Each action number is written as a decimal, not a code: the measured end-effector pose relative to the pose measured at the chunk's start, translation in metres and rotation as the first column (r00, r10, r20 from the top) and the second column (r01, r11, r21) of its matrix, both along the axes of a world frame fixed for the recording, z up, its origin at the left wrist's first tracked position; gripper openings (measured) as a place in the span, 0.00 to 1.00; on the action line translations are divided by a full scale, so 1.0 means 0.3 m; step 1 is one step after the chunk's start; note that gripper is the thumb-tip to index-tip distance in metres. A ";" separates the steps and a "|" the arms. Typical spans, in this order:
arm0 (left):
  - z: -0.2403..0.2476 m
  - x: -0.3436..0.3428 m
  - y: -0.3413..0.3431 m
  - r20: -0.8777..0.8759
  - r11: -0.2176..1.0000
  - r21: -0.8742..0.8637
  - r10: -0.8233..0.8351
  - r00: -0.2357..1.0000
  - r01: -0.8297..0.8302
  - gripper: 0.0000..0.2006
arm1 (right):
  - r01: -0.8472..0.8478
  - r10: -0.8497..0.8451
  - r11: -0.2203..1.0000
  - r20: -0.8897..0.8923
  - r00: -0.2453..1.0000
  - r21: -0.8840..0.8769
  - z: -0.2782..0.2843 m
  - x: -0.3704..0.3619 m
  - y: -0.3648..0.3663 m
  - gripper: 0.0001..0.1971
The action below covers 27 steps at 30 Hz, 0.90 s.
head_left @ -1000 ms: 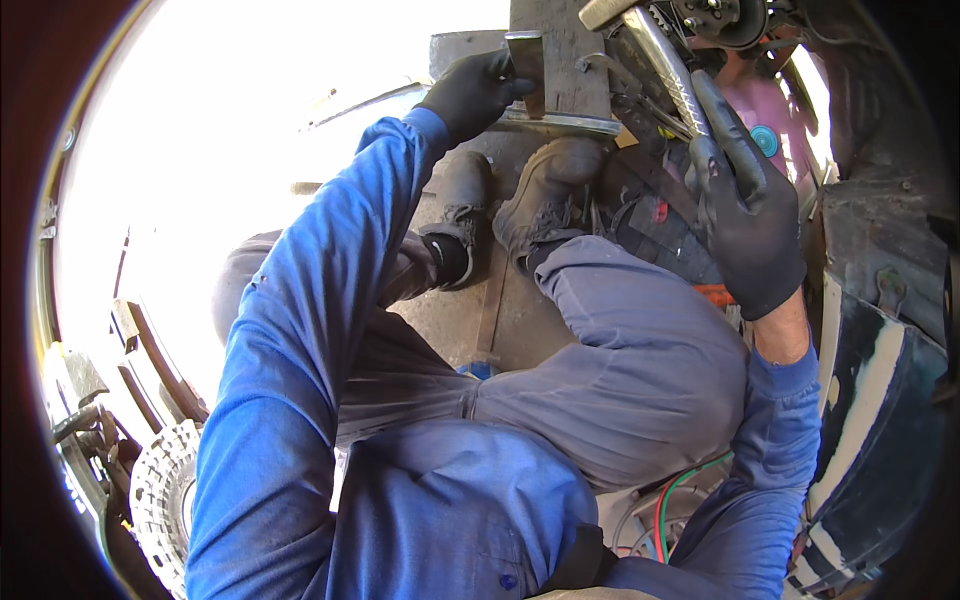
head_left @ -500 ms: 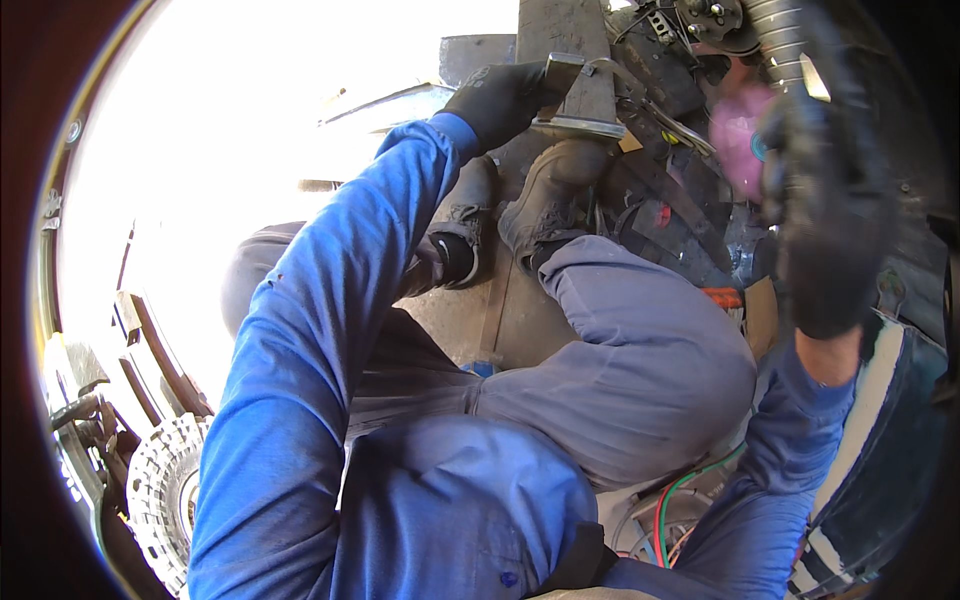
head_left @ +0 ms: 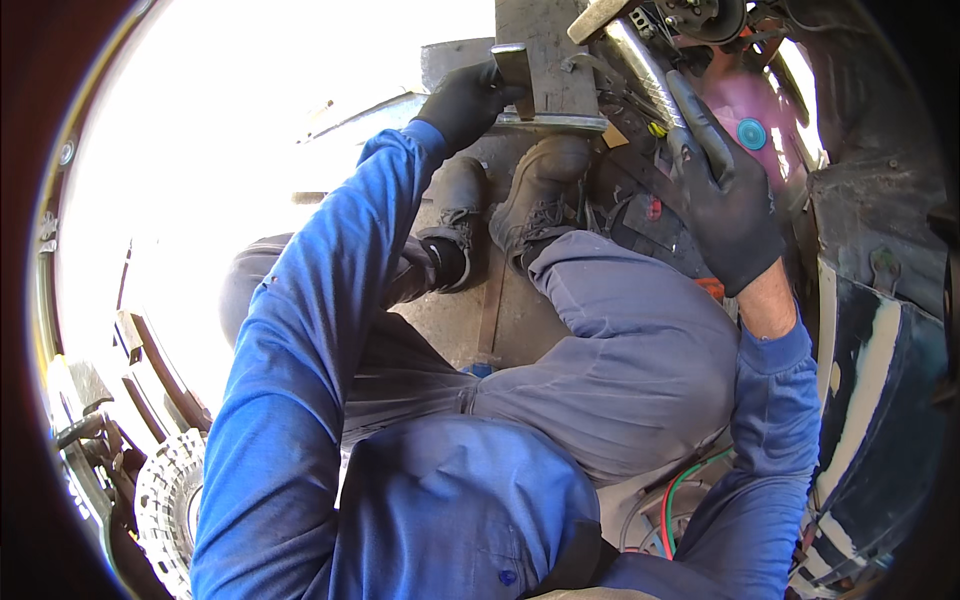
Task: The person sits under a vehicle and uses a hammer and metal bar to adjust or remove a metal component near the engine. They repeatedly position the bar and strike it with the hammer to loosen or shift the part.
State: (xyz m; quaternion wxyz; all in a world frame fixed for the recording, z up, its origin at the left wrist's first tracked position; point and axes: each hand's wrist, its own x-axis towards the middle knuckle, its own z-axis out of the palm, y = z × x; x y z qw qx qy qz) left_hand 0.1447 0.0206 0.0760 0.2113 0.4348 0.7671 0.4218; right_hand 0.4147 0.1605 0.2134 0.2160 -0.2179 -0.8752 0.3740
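Note:
My left hand [head_left: 460, 108], in a black glove, is closed round the edge of an upright metal plate [head_left: 516, 78]. A flat metal strip [head_left: 555, 122] lies at the plate's foot, across a long dark beam [head_left: 548, 55]; whether the two are joined I cannot tell. My right hand [head_left: 728, 195], also gloved in black, grips a hammer [head_left: 645, 72] by its shiny metal handle. The hammer's head [head_left: 600, 20] is raised near the top edge, to the right of the plate and apart from it.
My boots [head_left: 548, 185] are close below the strip. A pink container with a turquoise cap [head_left: 751, 134] is beyond my right hand. A dark panel with a cream patch [head_left: 868, 385] stands at right, red and green hoses [head_left: 672, 505] below. A tyre [head_left: 165, 500] sits at lower left.
My right hand has swung left from the far right, bringing the hammer closer to the plate. My left hand and the plate have shifted slightly left in the picture.

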 end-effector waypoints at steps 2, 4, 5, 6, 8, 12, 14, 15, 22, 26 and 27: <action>0.002 0.005 -0.005 0.011 0.999 0.045 0.000 1.000 0.000 0.13 | 0.009 -0.007 0.999 0.032 0.999 -0.050 0.000 -0.001 -0.004 0.20; 0.007 0.006 -0.002 0.040 0.999 0.049 -0.023 0.999 0.021 0.13 | 0.031 -0.024 0.996 0.074 0.997 -0.084 0.007 -0.002 -0.008 0.20; 0.010 0.006 0.002 0.078 0.999 0.037 -0.030 0.996 0.027 0.13 | -0.001 0.009 0.997 0.102 0.995 -0.078 0.018 0.001 -0.008 0.20; 0.013 0.005 0.005 0.054 0.999 0.010 -0.037 0.998 0.037 0.14 | -0.002 0.010 0.997 0.104 0.995 -0.074 0.029 0.001 -0.012 0.20; 0.014 0.003 0.012 0.042 0.996 -0.071 -0.049 0.998 0.051 0.14 | -0.022 0.023 0.999 0.057 0.998 -0.032 0.060 -0.003 -0.022 0.20; 0.001 0.009 0.031 -0.033 0.996 0.060 -0.057 0.998 0.059 0.16 | 0.049 -0.037 0.990 0.092 0.995 -0.132 0.165 -0.001 -0.040 0.19; -0.006 0.016 0.035 -0.047 0.998 0.019 -0.053 0.997 0.054 0.15 | 0.095 -0.083 0.974 0.068 0.994 -0.205 0.192 -0.002 -0.049 0.19; -0.008 0.022 0.039 -0.070 0.998 0.023 -0.059 0.996 0.060 0.15 | 0.087 -0.093 0.977 -0.021 0.995 -0.195 0.194 -0.002 -0.051 0.19; 0.016 0.027 0.049 -0.149 0.997 -0.057 -0.066 0.987 0.058 0.15 | -0.245 0.126 0.850 0.270 0.955 0.467 0.074 -0.021 -0.035 0.21; -0.006 0.007 0.043 0.037 0.998 0.049 -0.048 0.998 0.047 0.14 | -0.114 0.076 0.991 0.392 0.917 0.073 0.050 -0.025 -0.031 0.22; -0.013 -0.004 0.041 -0.101 0.998 0.024 -0.053 0.993 0.056 0.15 | -0.098 0.062 0.988 0.268 0.961 0.121 0.047 -0.025 -0.034 0.23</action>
